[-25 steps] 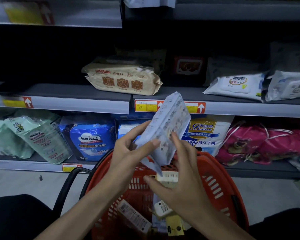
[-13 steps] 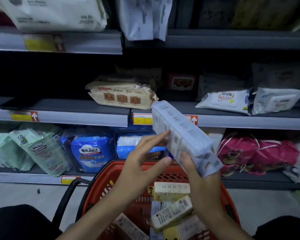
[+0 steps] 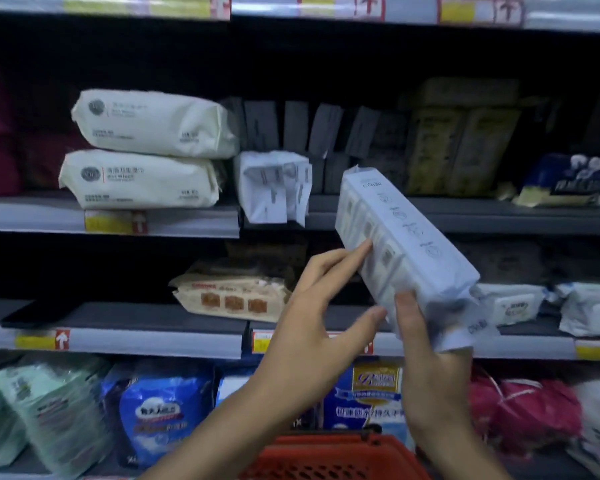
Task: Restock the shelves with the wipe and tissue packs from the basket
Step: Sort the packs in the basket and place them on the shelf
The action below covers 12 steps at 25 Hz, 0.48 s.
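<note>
The right hand [image 3: 430,368] has the job. It grips the low end of a long, pale tissue pack [image 3: 406,244], thumb pressed on the near face. The other fingers seem to be curled round behind, but that end of the wrapper is blurred, so I can't say just how they lie.

The left hand [image 3: 312,327] is spread wide and holds nothing. Its fingers are straight, and the fingertips [image 3: 364,247] touch the pack's side about halfway up to steady it. The thumb stands apart near the low end.

The pack is in the air, well above the red basket [image 3: 333,455], whose rim just shows at the bottom. It tilts, with its top end leaning up and left, just in front of the edge of the upper shelf [image 3: 499,216].

As I judge it, this is the placing step: one pack is out of the basket and on its way to a slot, but not yet set down.

On that upper shelf, just left of the pack's top end, some matching white packs [image 3: 274,185] hang a little over the lip, and two cream wipe packs [image 3: 146,150] are stacked beyond them. A tan wipe pack [image 3: 232,292] lies on the shelf below, behind the left hand.

The likely slot is beside the white packs. The next move would be to lift the pack a little higher, square it to the shelf and slide it in without knocking the overhanging ones off.
</note>
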Motion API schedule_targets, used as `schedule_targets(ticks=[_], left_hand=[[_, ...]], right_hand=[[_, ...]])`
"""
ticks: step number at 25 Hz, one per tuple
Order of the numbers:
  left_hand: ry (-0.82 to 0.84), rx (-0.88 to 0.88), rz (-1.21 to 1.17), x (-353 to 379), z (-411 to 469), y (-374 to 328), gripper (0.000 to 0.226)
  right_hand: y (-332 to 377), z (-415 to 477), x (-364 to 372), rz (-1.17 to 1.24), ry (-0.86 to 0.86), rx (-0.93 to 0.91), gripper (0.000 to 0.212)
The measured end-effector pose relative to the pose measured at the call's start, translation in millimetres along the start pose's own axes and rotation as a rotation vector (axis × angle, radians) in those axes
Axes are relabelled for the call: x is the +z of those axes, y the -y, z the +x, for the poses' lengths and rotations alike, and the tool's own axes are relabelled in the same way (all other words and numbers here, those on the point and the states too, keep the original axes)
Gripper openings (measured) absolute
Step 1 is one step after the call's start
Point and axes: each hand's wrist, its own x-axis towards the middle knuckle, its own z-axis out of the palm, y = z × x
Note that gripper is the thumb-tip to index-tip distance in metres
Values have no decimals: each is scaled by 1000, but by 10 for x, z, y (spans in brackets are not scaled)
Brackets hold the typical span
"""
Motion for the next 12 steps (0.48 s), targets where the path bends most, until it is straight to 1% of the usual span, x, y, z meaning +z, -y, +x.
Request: schedule_targets(ticks=[3,6,8,9,11,12], left_hand=[[-73,16,-24,-65,345,-80,66],[-148,35,-42,-147,718,-153,61],[-241,-29,19,-197,921,-144,53],[-270,-98,61,-232,1008,-100,44],[-230,-272,70,-282,1087,13,27],[-188,-341,39,-301,1072,68,28]], right_hand=[[102,378,213,-18,79,-62,64],[77,853,424,-99,115,-105,63],[4,1159,592,-200,115,-123,65],[-59,1310,672,-338,119,-134,65],[-184,1502,779,-749,190,-95,58],[-215,1540,809,-870,233,-41,55]])
